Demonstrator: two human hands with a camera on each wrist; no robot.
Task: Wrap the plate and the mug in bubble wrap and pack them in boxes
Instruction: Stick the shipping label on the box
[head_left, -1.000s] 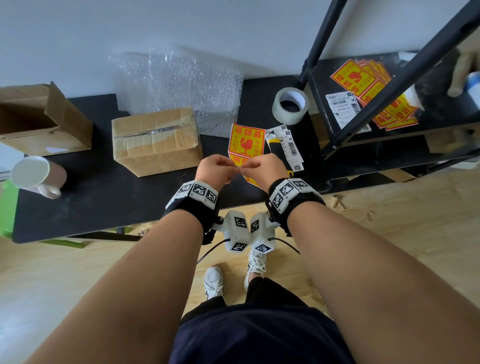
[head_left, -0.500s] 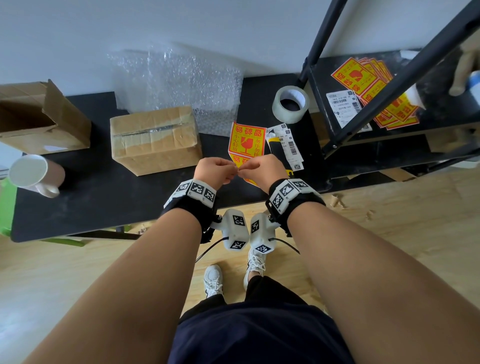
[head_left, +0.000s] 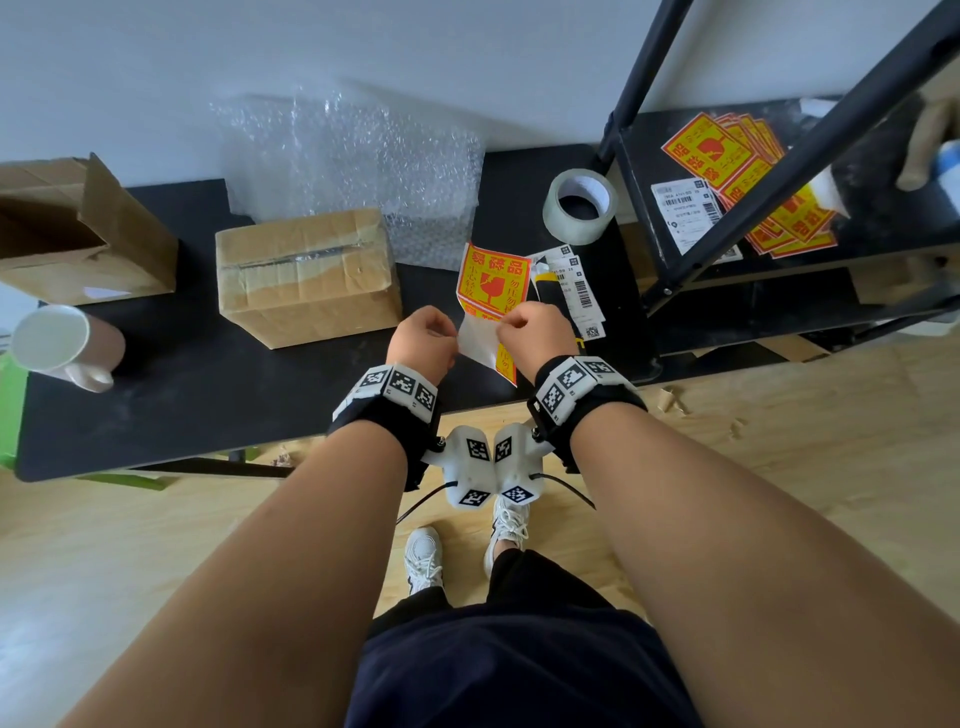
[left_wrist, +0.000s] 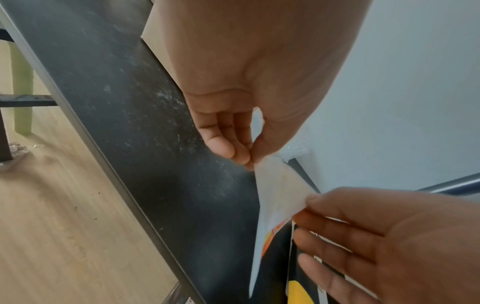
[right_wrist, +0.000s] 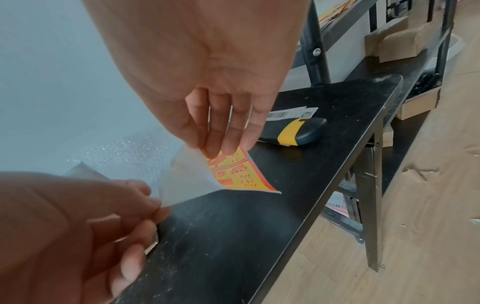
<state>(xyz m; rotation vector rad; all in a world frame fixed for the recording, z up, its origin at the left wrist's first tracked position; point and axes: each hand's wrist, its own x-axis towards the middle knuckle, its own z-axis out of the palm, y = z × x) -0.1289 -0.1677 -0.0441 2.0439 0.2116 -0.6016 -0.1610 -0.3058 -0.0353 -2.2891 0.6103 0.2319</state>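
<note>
- Broadly, the black table (head_left: 208, 415) carries everything under and ahead of the hands, so both stay free to work the label.
- The bubble wrap (head_left: 353, 171) lies beyond the hands, ready for wrapping.
- The taped box (head_left: 306, 275) sits just beyond the left hand (head_left: 422, 338), probably awaiting the label.
- The open box (head_left: 78, 234) and the mug (head_left: 62, 343) lie far to the left, unpacked; no plate shows.
- The fragile sticker (head_left: 493, 283) hangs between the hands: the right hand (head_left: 535, 332) pinches its printed face.
- The left hand pinches the backing paper (right_wrist: 187, 174), peeled aside to bare the adhesive.
</note>
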